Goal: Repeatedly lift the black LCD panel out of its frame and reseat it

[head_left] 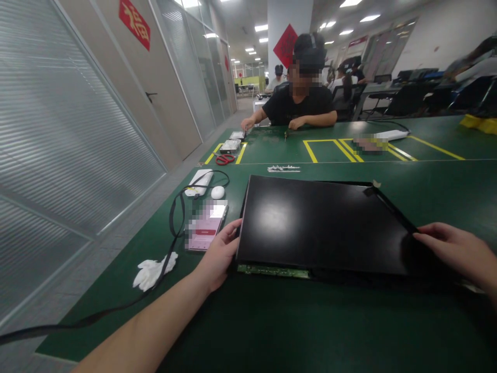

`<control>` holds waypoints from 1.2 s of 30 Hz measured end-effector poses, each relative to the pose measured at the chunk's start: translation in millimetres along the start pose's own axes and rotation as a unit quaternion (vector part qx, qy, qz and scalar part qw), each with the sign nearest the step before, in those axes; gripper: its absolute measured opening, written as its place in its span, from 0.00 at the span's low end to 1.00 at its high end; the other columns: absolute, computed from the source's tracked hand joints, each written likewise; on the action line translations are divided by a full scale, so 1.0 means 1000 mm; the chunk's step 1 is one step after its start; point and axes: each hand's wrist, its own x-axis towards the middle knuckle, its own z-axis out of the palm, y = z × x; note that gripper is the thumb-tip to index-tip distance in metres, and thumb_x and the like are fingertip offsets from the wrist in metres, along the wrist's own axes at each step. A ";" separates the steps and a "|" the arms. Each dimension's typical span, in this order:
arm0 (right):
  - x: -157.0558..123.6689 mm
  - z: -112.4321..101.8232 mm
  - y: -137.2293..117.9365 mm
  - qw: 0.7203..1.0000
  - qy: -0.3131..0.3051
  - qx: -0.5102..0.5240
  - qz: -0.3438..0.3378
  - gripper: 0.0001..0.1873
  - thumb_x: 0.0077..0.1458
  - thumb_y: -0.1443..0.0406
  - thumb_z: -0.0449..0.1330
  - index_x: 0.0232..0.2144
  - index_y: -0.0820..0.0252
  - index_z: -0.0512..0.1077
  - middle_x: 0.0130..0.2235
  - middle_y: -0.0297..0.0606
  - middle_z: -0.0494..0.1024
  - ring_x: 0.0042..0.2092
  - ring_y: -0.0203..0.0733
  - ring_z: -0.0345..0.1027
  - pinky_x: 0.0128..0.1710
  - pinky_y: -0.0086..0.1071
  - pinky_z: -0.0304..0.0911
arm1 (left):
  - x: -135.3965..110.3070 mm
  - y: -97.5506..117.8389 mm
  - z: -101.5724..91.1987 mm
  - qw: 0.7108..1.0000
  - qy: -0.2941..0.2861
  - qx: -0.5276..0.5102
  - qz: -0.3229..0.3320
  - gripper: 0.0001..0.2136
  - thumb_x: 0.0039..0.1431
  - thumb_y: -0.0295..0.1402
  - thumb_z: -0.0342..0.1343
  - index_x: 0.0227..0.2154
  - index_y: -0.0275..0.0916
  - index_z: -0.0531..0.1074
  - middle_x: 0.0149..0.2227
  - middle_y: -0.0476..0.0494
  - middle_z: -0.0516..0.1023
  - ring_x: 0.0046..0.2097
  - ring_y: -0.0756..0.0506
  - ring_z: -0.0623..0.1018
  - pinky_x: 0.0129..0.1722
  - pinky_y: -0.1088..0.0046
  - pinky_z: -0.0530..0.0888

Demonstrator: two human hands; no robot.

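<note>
A large black flat panel (322, 223) lies on the green table (272, 321) in front of me, with a green circuit strip (274, 270) showing along its near edge. My left hand (217, 256) grips the panel's left edge near the front corner, fingers curled onto it. At the panel's right front corner, my right hand (460, 251) rests with its fingers laid on the edge. A thin black frame strip (390, 207) sticks up along the right side.
Left of the panel lie a phone (205, 225), a white round object (218, 192), a white power bank (199, 182), a black cable (173, 217) and a white glove (153, 272). Small metal parts (283, 168) lie behind. A person in black (301, 103) works across the table beside red scissors (224, 159).
</note>
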 end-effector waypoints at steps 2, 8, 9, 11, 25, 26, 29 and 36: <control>0.000 0.000 -0.001 1.000 0.001 0.001 0.001 0.16 0.34 0.49 0.58 0.26 0.48 0.72 0.31 0.42 0.81 0.35 0.59 0.75 0.38 0.49 0.67 | 0.000 0.002 0.000 0.999 -0.018 0.016 0.023 0.25 0.42 0.25 0.69 0.48 0.42 0.78 0.49 0.43 0.84 0.48 0.38 0.83 0.41 0.68 0.80; -0.001 0.001 -0.001 1.000 0.008 -0.011 -0.021 0.16 0.34 0.49 0.57 0.26 0.49 0.71 0.31 0.42 0.80 0.35 0.56 0.74 0.38 0.48 0.67 | 0.000 0.006 0.005 1.000 0.006 0.011 0.024 0.21 0.44 0.24 0.60 0.44 0.38 0.80 0.48 0.43 0.84 0.50 0.38 0.81 0.41 0.70 0.78; -0.002 0.001 -0.002 1.000 0.012 -0.012 -0.024 0.16 0.35 0.49 0.57 0.26 0.49 0.71 0.31 0.42 0.80 0.35 0.56 0.74 0.38 0.47 0.67 | 0.000 0.006 0.005 1.000 0.007 0.005 0.025 0.19 0.45 0.26 0.59 0.44 0.38 0.80 0.47 0.42 0.84 0.51 0.38 0.81 0.41 0.69 0.78; -0.003 0.002 -0.002 0.999 0.017 -0.013 -0.029 0.17 0.35 0.49 0.57 0.26 0.50 0.71 0.31 0.42 0.80 0.34 0.55 0.73 0.38 0.47 0.67 | -0.001 0.005 0.005 0.999 0.008 -0.004 0.034 0.17 0.49 0.31 0.61 0.44 0.37 0.80 0.46 0.41 0.85 0.52 0.37 0.81 0.43 0.68 0.78; -0.011 0.006 -0.005 0.998 0.023 -0.013 -0.051 0.17 0.40 0.50 0.57 0.30 0.53 0.73 0.32 0.41 0.80 0.35 0.50 0.73 0.38 0.42 0.65 | -0.004 0.000 -0.003 0.994 -0.012 0.053 0.094 0.27 0.44 0.32 0.74 0.50 0.42 0.76 0.62 0.40 0.74 0.67 0.33 0.68 0.62 0.59 0.70; -0.010 0.006 -0.005 0.998 0.020 -0.010 -0.051 0.18 0.40 0.50 0.57 0.31 0.53 0.74 0.33 0.41 0.80 0.36 0.50 0.73 0.39 0.42 0.65 | -0.005 0.001 -0.002 0.994 -0.019 0.048 0.093 0.27 0.44 0.32 0.74 0.51 0.42 0.76 0.61 0.40 0.75 0.65 0.33 0.70 0.61 0.59 0.71; -0.010 0.007 -0.003 0.998 0.030 0.013 -0.061 0.26 0.42 0.49 0.57 0.41 0.55 0.75 0.36 0.41 0.80 0.37 0.49 0.73 0.40 0.41 0.65 | -0.009 0.006 0.001 0.996 -0.046 0.026 0.072 0.29 0.45 0.32 0.73 0.52 0.42 0.73 0.54 0.41 0.81 0.57 0.34 0.78 0.55 0.59 0.76; -0.011 0.005 -0.003 0.994 0.034 0.066 -0.086 0.31 0.51 0.46 0.55 0.51 0.55 0.76 0.42 0.42 0.80 0.42 0.50 0.74 0.46 0.42 0.66 | -0.015 0.012 0.008 0.996 -0.065 -0.007 0.055 0.34 0.42 0.32 0.75 0.53 0.46 0.67 0.43 0.46 0.85 0.44 0.38 0.85 0.44 0.63 0.81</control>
